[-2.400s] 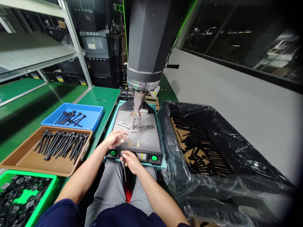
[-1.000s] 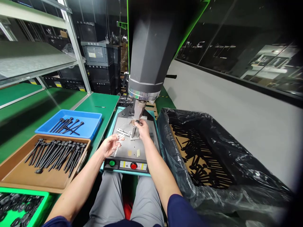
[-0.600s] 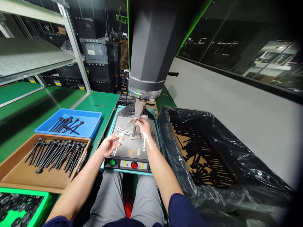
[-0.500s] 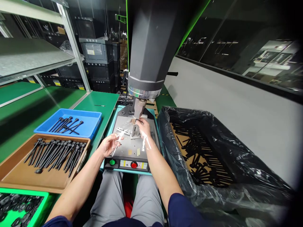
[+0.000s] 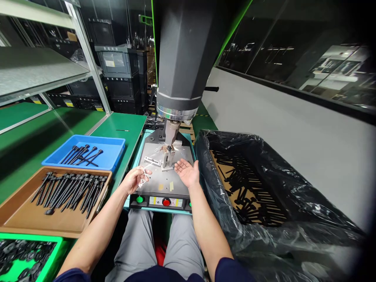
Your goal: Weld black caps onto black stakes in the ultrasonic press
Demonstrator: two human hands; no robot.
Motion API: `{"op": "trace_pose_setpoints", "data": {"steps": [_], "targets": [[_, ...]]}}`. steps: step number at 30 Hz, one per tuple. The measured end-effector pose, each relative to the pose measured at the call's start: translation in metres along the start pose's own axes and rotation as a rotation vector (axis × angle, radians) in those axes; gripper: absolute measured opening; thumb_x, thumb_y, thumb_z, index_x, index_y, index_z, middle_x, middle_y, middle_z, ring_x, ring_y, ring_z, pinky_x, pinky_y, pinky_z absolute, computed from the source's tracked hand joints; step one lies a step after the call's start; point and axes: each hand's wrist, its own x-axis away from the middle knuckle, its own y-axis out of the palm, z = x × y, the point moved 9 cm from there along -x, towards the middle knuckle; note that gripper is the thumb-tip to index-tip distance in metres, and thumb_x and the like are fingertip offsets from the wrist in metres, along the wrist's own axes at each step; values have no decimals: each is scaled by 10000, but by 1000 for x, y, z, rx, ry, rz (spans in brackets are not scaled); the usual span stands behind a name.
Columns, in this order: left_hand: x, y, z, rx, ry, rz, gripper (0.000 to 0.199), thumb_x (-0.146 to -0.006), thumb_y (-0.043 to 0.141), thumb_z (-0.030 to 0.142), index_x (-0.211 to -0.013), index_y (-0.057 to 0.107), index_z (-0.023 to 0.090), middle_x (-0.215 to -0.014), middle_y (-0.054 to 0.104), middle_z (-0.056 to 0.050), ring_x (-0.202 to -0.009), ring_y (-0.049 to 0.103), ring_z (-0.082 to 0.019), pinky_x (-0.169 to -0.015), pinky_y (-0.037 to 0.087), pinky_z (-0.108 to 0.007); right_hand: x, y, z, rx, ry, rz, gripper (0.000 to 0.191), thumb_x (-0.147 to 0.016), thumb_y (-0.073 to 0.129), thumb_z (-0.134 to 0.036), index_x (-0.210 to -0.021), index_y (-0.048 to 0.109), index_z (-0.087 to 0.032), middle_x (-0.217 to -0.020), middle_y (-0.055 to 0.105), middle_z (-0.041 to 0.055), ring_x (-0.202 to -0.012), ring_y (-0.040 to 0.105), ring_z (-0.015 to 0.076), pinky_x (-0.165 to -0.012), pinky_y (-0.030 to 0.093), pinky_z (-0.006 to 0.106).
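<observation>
white strands in left hand (image 5: 135,179)

And here's the thin, white, looped strand (image 5: 142,181), material unclear, hanging slack and tangled from the left hand (image 5: 135,178) above the grey metal plate (image 5: 152,184). Up at the silvery upright metal fixture (image 5: 166,159), a small black part (image 5: 169,148) sits at its top, right beneath the tool, finer shape too small to read.

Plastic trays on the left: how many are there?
3: the blue tray farthest away, the brown tray in the middle, the green tray nearest, partly out of view.
</observation>
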Motion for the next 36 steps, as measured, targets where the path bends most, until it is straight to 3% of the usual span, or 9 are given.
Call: {"op": "trace_pose_setpoints", "data": {"steps": [3,7,10,25,36], "targets": [[0,-1,-1,-19,-17,8,201,-665,701,179,-754,524,145,-910,704,-106,-584,655,-136,-345,329,-145,12,-4,-4,43,18,-38,696,-687,542,-824,-953,701,-201,-922,731,121,-922,688,290,-814,530,447],[1,-6,-3,-55,-36,27,204,-666,706,191,-766,535,143,-922,697,-108,-607,661,-141,-337,332,-140,19,-14,-8,133,-48,9,496,-638,802,-529,-1009,683,-221,-913,736,68,-861,692,232,-788,523,367],[0,-7,-4,-69,-43,26,193,-671,708,194,-763,549,136,-930,692,-108,-609,657,-135,-335,341,-137,20,-17,-7,147,-65,36,471,-605,854,-387,-1003,674,-211,-885,736,51,-802,688,196,-765,519,330],[-8,-20,-8,-42,-20,58,203,-679,740,190,-770,572,121,-919,699,-122,-604,658,-128,-348,365,-136,11,-17,-7,192,-118,126,443,-566,850,-333,-936,656,-185,-815,729,47,-651,652,162,-556,460,262],[-9,-27,-15,-48,-44,74,216,-695,750,218,-793,586,115,-934,696,-112,-623,662,-125,-383,398,-146,13,-19,1,198,-93,122,459,-586,854,-359,-967,663,-190,-878,744,61,-735,686,170,-675,518,290]]}}
